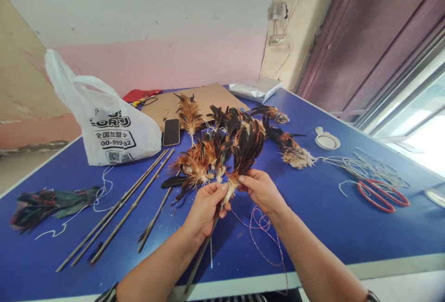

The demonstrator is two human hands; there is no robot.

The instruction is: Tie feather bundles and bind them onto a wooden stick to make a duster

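Observation:
My left hand [205,207] and my right hand [261,190] meet over the blue table [333,218], both pinching the quill end of a dark brown and black feather bundle [245,151]. A thin stick [200,258] runs from under my left hand down toward the table's front edge. Thin reddish thread [264,235] trails in loops below my right hand. Behind the bundle lies a heap of orange and black feather bunches [205,158].
Several thin sticks [121,209] lie at left, beside a green feather bunch [48,202] and a white plastic bag [107,128]. A phone [171,131] and cardboard [198,100] sit behind. Red scissors [380,195], white string [365,170] and a white lid [327,141] are at right.

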